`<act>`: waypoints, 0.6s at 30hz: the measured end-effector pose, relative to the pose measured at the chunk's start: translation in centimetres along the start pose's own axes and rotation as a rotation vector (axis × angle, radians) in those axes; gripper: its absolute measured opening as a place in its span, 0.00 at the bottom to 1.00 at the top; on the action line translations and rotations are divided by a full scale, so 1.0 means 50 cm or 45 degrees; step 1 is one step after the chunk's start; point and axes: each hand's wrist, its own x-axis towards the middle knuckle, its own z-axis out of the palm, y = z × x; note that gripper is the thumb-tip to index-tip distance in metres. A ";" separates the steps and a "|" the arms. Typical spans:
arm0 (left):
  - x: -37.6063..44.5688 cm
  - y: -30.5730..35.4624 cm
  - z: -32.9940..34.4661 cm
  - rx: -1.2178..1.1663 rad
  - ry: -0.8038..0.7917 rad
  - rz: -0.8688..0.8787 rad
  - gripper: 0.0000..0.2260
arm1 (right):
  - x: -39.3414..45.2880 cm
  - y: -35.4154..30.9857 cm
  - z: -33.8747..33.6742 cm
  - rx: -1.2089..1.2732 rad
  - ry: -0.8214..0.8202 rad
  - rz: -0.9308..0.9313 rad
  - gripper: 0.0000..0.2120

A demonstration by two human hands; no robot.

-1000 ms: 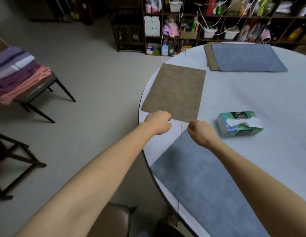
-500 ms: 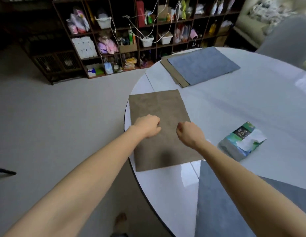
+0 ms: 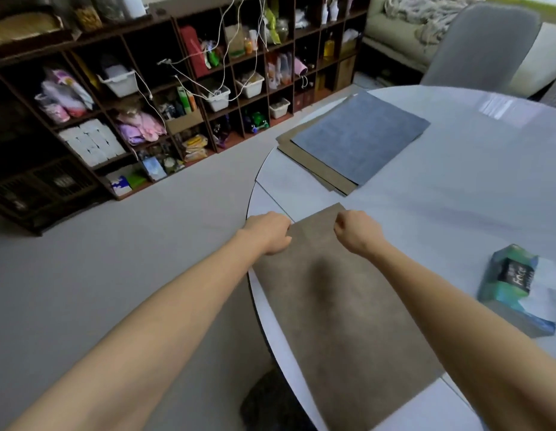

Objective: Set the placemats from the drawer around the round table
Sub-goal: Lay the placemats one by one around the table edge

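Both fists have travelled up the brown placemat (image 3: 338, 312) since half a second ago, from its middle to its far edge, and the view has swung so the grey mat near the person has dropped out of sight. From the head camera now: the left hand (image 3: 268, 232) sits at the mat's far left corner with fingers curled under, the right hand (image 3: 356, 230) at the far right corner, also balled up; both touch the mat's far edge, though I cannot tell whether they actually pinch it. That mat lies flat on the round table (image 3: 456, 194), its left side reaching the rim. Farther off sits a stack of placemats (image 3: 354, 141), blue-grey on top. To the right, a tissue pack (image 3: 516, 284).
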 end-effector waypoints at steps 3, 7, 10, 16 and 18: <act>0.109 -0.052 -0.035 0.088 -0.042 0.014 0.16 | 0.138 -0.019 0.003 0.047 0.030 0.057 0.10; 0.252 -0.117 -0.073 0.127 -0.080 0.019 0.15 | 0.234 -0.053 -0.004 0.063 0.009 0.126 0.12; 0.351 -0.146 -0.082 0.151 -0.098 0.047 0.15 | 0.292 -0.057 -0.008 0.042 0.042 0.162 0.09; 0.548 -0.156 -0.083 0.158 -0.115 0.297 0.19 | 0.393 -0.050 0.016 0.070 0.062 0.361 0.14; 0.625 -0.169 -0.085 0.130 -0.106 0.389 0.20 | 0.438 -0.051 0.030 0.045 0.068 0.417 0.11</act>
